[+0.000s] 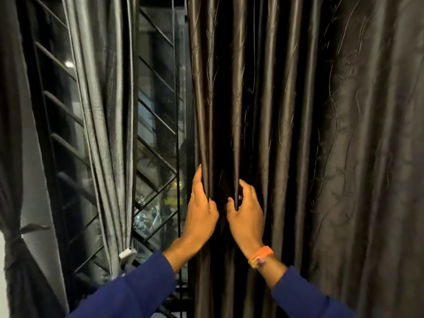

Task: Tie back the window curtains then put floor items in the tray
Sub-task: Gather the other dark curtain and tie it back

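Presently catalogued, one window bay, night outside.

Item: dark brown curtain [286,134], satin-like with an embossed vine pattern, hanging loose in deep vertical folds over the right half of the view. Not yet tied back.

Item: left hand [200,210], grasping the curtain's leading edge, fingers running up along the fold and thumb side tucked into the cloth.

Item: right hand [246,214], just beside the left, pinching the next fold inward between thumb and curled fingers. An orange wristband [261,255] sits at the wrist; both arms wear blue sleeves [128,292].

Item: grey curtain [107,134], left of centre, already gathered low and held by a pale tie [127,253].

Item: a further dark curtain [16,249] at the far left edge, knotted with a dark band.

Item: window grille [158,157] of black diagonal bars, exposed between the grey and brown panels, glass behind it.

Not in view: any tie for the brown panel, the floor, the floor items, the tray.

Handling note, as judgement: the step in hand appears to be gathering the brown curtain fold by fold. It would go best by collecting pleats evenly from the leading edge toward the right, keeping each taken fold pinned under one hand while the other reaches for the next. The slick cloth is likely to slide out of a slack grip. Bunch at the height matching the grey panel's tie, then bind firmly.
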